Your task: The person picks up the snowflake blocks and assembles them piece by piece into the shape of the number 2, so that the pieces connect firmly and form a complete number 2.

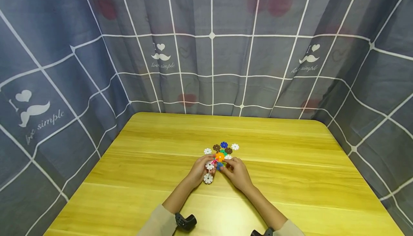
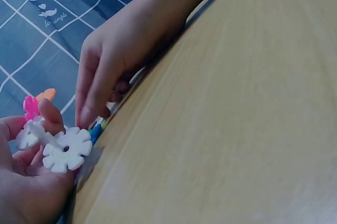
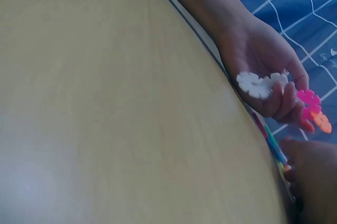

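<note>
My left hand [image 1: 197, 171] grips a chain of joined notched plastic discs, the flower-shaped building kind. Two white discs [image 2: 67, 149] form its near end, linked by a white piece. A pink disc [image 3: 309, 103] follows, and an orange disc [image 1: 220, 156] tops the far end. My right hand [image 1: 238, 174] reaches down to the loose discs just right of the chain, thumb and forefinger at a blue disc [image 1: 219, 166]. In the left wrist view, its fingertips point down beside the blue piece near the tabletop; whether they pinch it I cannot tell.
Behind the hands, loose discs lie on the wooden table [image 1: 129, 193]: brown discs [image 1: 216, 147], a dark blue disc [image 1: 224, 145], a green disc [image 1: 223, 152] and white discs [image 1: 235, 146]. A grey checked curtain [image 1: 200, 56] surrounds the table's back and sides.
</note>
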